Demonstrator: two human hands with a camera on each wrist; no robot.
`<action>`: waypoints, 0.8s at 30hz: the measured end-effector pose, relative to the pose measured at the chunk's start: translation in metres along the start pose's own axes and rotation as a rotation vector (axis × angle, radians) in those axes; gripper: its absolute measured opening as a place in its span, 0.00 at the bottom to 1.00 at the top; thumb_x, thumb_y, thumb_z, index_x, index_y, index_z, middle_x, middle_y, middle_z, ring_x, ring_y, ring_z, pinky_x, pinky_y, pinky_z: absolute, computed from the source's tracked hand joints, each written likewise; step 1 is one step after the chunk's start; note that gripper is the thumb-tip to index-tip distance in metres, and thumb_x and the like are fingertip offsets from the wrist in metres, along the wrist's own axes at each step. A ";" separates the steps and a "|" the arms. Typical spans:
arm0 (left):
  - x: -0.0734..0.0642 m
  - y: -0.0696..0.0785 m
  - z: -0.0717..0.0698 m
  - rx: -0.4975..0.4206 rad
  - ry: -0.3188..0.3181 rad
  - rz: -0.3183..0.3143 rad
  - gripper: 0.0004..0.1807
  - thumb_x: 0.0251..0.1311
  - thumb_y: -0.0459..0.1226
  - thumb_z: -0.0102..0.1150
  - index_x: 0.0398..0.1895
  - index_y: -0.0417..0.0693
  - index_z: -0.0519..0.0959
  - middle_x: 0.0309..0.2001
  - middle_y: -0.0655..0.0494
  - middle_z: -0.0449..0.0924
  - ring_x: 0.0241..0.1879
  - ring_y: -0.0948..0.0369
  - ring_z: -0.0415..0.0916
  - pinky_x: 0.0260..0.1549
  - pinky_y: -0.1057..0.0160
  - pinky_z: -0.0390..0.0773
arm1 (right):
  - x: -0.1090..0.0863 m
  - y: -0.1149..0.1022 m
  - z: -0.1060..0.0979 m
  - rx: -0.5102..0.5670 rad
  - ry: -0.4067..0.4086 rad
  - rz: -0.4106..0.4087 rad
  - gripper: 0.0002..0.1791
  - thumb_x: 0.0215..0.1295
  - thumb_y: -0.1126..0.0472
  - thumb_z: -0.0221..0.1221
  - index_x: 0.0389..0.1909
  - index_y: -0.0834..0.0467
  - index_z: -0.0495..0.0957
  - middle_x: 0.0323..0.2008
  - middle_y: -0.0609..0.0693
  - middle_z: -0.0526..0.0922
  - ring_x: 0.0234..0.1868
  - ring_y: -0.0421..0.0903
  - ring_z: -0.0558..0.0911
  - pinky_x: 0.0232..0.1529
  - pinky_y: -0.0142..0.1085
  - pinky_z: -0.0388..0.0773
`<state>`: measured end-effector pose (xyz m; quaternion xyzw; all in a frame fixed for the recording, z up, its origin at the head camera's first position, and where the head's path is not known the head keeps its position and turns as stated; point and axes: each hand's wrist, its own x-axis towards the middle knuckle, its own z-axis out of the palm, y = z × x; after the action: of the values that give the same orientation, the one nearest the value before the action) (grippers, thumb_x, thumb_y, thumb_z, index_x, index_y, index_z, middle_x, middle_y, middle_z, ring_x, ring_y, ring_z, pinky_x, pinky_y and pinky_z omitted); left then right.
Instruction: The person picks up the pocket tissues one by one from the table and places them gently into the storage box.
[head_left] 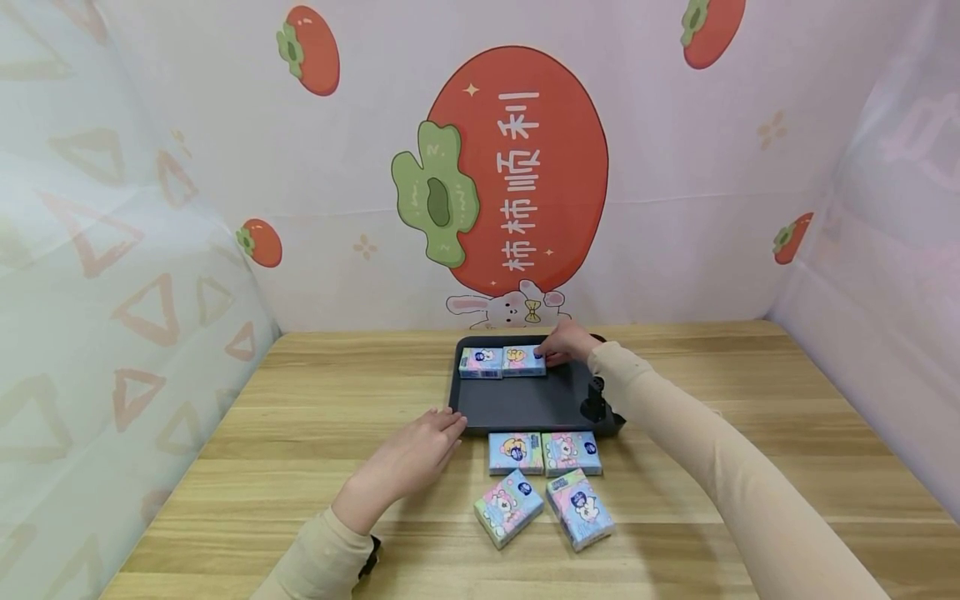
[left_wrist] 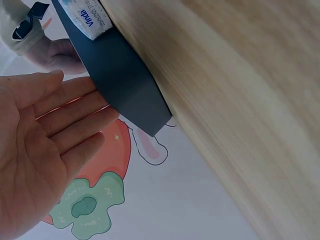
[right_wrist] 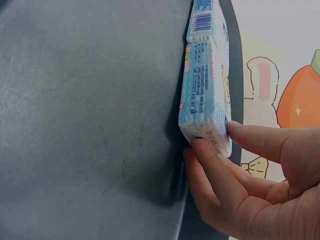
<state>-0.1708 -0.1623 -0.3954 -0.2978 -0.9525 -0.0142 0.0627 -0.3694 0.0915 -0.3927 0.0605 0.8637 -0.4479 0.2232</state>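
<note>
My right hand (head_left: 567, 342) is at the back of a dark grey tray (head_left: 525, 404), its thumb and fingers at the end of a tissue pack (head_left: 524, 358). In the right wrist view the thumb touches the pack's printed face and the index finger its end (right_wrist: 207, 137). Left of it, end to end along the back wall, lies another tissue pack (head_left: 480, 360). My left hand (head_left: 420, 450), fingers straight, touches the tray's front left corner. In the left wrist view its palm (left_wrist: 40, 145) shows, with fingertips against the tray's outer wall (left_wrist: 120, 75).
In front of the tray lie two tissue packs side by side, a left one (head_left: 515, 454) and a right one (head_left: 572, 453). Nearer are two tilted packs, one on the left (head_left: 508, 508) and one on the right (head_left: 581, 510). Behind the wooden table (head_left: 337, 400) hangs a printed cloth (head_left: 637, 275).
</note>
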 end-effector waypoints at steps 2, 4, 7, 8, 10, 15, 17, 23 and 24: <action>0.000 0.000 0.000 0.002 0.003 0.003 0.18 0.68 0.38 0.50 0.55 0.36 0.77 0.56 0.44 0.78 0.59 0.50 0.73 0.63 0.53 0.71 | 0.001 0.000 0.001 0.003 0.003 0.002 0.17 0.60 0.63 0.63 0.49 0.68 0.79 0.47 0.60 0.81 0.38 0.48 0.85 0.46 0.36 0.84; 0.000 -0.001 0.000 0.002 0.004 0.006 0.18 0.68 0.38 0.50 0.55 0.36 0.77 0.56 0.44 0.78 0.59 0.50 0.73 0.63 0.53 0.71 | 0.002 0.000 0.001 0.002 0.007 0.005 0.18 0.60 0.63 0.63 0.49 0.68 0.79 0.47 0.60 0.81 0.38 0.48 0.85 0.45 0.36 0.84; 0.001 -0.001 0.000 0.003 0.006 0.008 0.18 0.68 0.38 0.50 0.55 0.36 0.77 0.56 0.44 0.78 0.59 0.50 0.74 0.63 0.52 0.71 | 0.003 0.001 0.001 0.005 0.008 0.007 0.18 0.60 0.63 0.63 0.49 0.68 0.78 0.47 0.60 0.81 0.37 0.47 0.84 0.44 0.35 0.84; 0.000 -0.001 0.000 0.003 0.005 0.008 0.18 0.68 0.38 0.50 0.56 0.37 0.77 0.56 0.44 0.78 0.59 0.50 0.74 0.63 0.52 0.71 | 0.004 0.001 0.001 0.009 0.009 0.010 0.18 0.60 0.63 0.64 0.49 0.68 0.78 0.47 0.60 0.81 0.37 0.47 0.84 0.43 0.35 0.84; 0.000 -0.001 0.000 0.004 0.004 0.008 0.18 0.68 0.38 0.50 0.56 0.37 0.77 0.56 0.44 0.78 0.59 0.50 0.74 0.63 0.53 0.71 | 0.005 0.001 0.001 0.016 0.010 0.013 0.18 0.60 0.63 0.64 0.49 0.68 0.78 0.47 0.60 0.81 0.37 0.47 0.84 0.43 0.35 0.84; 0.000 -0.001 0.001 0.008 0.003 0.004 0.18 0.68 0.38 0.50 0.56 0.37 0.77 0.56 0.44 0.78 0.59 0.50 0.73 0.63 0.53 0.71 | 0.006 0.001 0.003 0.014 0.023 0.014 0.21 0.59 0.64 0.64 0.52 0.68 0.75 0.49 0.60 0.79 0.39 0.48 0.84 0.44 0.35 0.84; 0.001 0.000 0.001 0.007 -0.001 0.000 0.18 0.68 0.38 0.50 0.56 0.37 0.77 0.56 0.44 0.77 0.59 0.50 0.73 0.63 0.53 0.71 | 0.007 0.001 0.004 0.011 0.030 0.016 0.23 0.58 0.64 0.65 0.53 0.68 0.74 0.50 0.60 0.79 0.40 0.48 0.84 0.44 0.35 0.84; 0.001 0.000 0.000 0.004 -0.006 -0.003 0.19 0.68 0.38 0.49 0.56 0.37 0.76 0.57 0.44 0.77 0.59 0.50 0.73 0.63 0.52 0.70 | 0.008 0.002 0.006 0.002 0.060 0.006 0.25 0.57 0.64 0.66 0.54 0.68 0.72 0.50 0.60 0.78 0.43 0.50 0.84 0.45 0.36 0.84; 0.001 0.000 0.000 0.004 -0.006 -0.001 0.19 0.68 0.38 0.50 0.56 0.37 0.76 0.57 0.44 0.77 0.59 0.50 0.73 0.63 0.52 0.70 | 0.007 0.002 0.006 -0.006 0.064 -0.001 0.25 0.57 0.64 0.66 0.54 0.69 0.72 0.50 0.61 0.78 0.43 0.50 0.84 0.45 0.36 0.84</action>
<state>-0.1709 -0.1616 -0.3953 -0.2971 -0.9528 -0.0114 0.0606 -0.3732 0.0876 -0.4004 0.0735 0.8717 -0.4434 0.1954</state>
